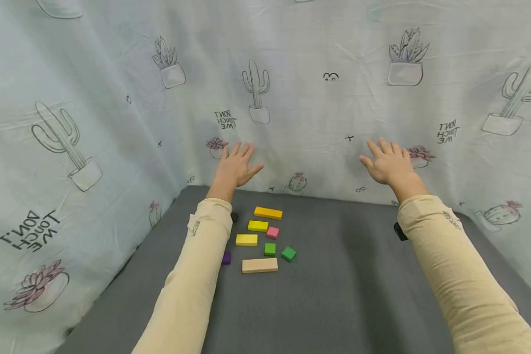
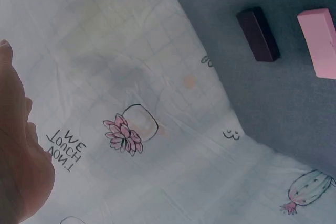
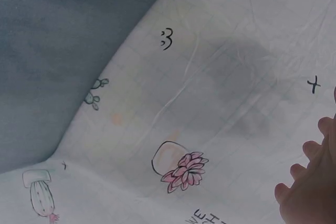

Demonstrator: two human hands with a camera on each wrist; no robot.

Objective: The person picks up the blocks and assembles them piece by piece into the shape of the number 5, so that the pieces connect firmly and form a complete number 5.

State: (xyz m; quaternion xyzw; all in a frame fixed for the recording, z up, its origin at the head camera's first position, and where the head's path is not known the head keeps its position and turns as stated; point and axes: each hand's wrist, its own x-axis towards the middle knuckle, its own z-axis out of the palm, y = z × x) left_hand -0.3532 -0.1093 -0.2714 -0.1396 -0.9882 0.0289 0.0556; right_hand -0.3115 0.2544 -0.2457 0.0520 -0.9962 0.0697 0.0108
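Observation:
My left hand (image 1: 234,166) is raised before the patterned cloth, fingers spread and straight, holding nothing. To its right my right hand (image 1: 388,162) is held up the same way, also without anything in it. Below the left hand, small blocks lie on the grey tabletop: an orange block (image 1: 268,213), two yellow blocks (image 1: 246,240), a small pink block (image 1: 272,232), two green blocks (image 1: 270,249) and a long tan block (image 1: 259,266). A purple block (image 1: 226,258) is partly hidden by the left sleeve. The left wrist view shows a dark block (image 2: 258,34) beside a longer pink block (image 2: 320,43).
A pale cloth (image 1: 309,108) printed with cacti and lettering hangs behind and at both sides of the grey tabletop (image 1: 318,305). Small black devices show at the left cuff (image 1: 211,202) and the right cuff (image 1: 418,206). The right arm's shadow falls on the tabletop.

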